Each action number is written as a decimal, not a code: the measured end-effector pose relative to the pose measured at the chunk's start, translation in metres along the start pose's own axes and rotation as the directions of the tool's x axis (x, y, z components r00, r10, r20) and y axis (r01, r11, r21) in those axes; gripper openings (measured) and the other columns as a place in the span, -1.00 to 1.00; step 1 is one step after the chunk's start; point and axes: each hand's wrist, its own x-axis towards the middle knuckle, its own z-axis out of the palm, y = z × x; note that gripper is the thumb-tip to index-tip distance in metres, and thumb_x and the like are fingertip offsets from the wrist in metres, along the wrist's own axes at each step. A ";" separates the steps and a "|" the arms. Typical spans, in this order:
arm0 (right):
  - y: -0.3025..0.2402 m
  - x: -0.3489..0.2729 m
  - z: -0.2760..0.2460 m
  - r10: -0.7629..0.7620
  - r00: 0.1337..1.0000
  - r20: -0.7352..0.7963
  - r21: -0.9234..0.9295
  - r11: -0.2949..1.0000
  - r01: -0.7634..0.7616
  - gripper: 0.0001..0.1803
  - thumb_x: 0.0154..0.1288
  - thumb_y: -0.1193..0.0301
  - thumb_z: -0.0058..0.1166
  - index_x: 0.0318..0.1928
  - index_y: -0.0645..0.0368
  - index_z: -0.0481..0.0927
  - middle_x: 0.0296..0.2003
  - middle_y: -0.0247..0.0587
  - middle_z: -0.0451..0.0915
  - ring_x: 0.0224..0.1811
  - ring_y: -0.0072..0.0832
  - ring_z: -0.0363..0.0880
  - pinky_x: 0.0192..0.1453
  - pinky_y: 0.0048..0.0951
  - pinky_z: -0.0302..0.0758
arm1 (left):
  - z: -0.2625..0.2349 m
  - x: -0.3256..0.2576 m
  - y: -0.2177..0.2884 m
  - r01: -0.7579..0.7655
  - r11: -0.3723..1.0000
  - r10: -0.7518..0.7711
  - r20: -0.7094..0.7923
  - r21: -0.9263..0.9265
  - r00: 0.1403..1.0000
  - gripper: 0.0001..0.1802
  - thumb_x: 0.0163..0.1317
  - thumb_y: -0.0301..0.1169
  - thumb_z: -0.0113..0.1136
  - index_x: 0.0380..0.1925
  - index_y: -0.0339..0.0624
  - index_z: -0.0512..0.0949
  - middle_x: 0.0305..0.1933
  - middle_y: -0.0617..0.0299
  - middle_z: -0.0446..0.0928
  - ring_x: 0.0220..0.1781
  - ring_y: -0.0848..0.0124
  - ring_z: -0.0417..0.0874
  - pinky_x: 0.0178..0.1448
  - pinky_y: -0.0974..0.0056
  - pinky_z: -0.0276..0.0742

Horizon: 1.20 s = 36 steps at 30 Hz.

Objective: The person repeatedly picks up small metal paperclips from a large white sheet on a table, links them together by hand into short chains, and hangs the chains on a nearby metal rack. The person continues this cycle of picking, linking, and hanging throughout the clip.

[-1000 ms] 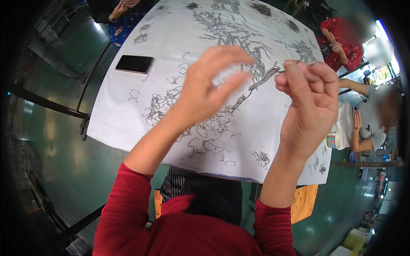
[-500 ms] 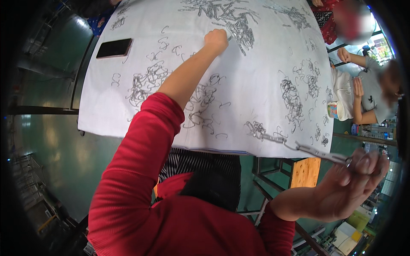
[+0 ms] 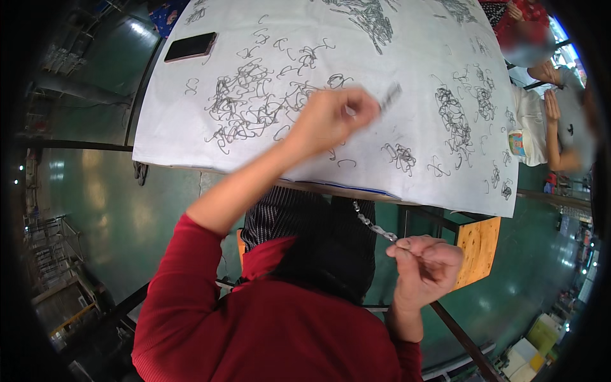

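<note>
Metal chain [image 3: 372,226], short and linked, pinched in right hand [image 3: 425,267] at lower right of frame, below tabletop edge, end trailing up-left. Left hand [image 3: 331,121] at frame centre, over white tabletop [image 3: 407,83], fingers closed on small blurred metal piece [image 3: 390,97]. Loose wire hooks [image 3: 254,105] scattered in tangles across sheet, thickest left of centre. Black phone [image 3: 190,46] flat at upper left. Orange stool [image 3: 478,245] lower right, beside right hand.

Red long-sleeve top, sleeves pushed up to abt the elbows, forearms bare. Dark apron or cloth over lap, striped fabric beneath. Left hand [image 3: 331,121] & right hand [image 3: 425,267]: no gloves.
</note>
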 end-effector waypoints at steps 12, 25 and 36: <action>0.045 -0.039 0.011 -0.070 0.997 -0.015 -0.161 0.985 0.067 -0.69 0.04 0.79 0.23 -0.27 0.28 0.41 -0.35 -0.06 0.62 -0.31 -0.44 0.64 -0.15 -0.46 0.59 | 0.014 -0.121 0.065 0.133 0.953 -0.107 0.110 -0.271 0.988 -0.88 0.12 -0.57 0.31 -0.32 -0.34 0.63 -0.33 0.15 0.67 -0.26 0.48 0.67 -0.17 0.40 0.57; 0.063 -0.049 0.020 -0.004 0.997 0.080 -0.280 0.960 0.026 -0.76 0.12 0.74 0.17 -0.24 0.30 0.41 -0.34 -0.08 0.58 -0.30 -0.43 0.60 -0.14 -0.45 0.56 | 0.014 -0.139 0.034 -0.118 0.984 0.112 -0.051 -0.137 0.992 -0.81 0.03 -0.53 0.37 -0.29 -0.18 0.68 -0.08 0.16 0.59 0.03 0.24 0.56 0.06 0.23 0.49; 0.170 0.117 0.085 0.256 0.904 0.342 -0.740 0.666 0.092 -0.90 0.21 0.40 0.14 -0.32 0.14 0.64 -0.37 -0.25 0.61 -0.35 -0.32 0.59 -0.31 -0.33 0.47 | 0.008 -0.150 0.009 -0.176 0.975 0.160 -0.122 -0.133 0.980 -0.80 0.01 -0.53 0.36 -0.30 -0.13 0.69 -0.06 0.20 0.52 0.03 0.20 0.51 0.04 0.19 0.46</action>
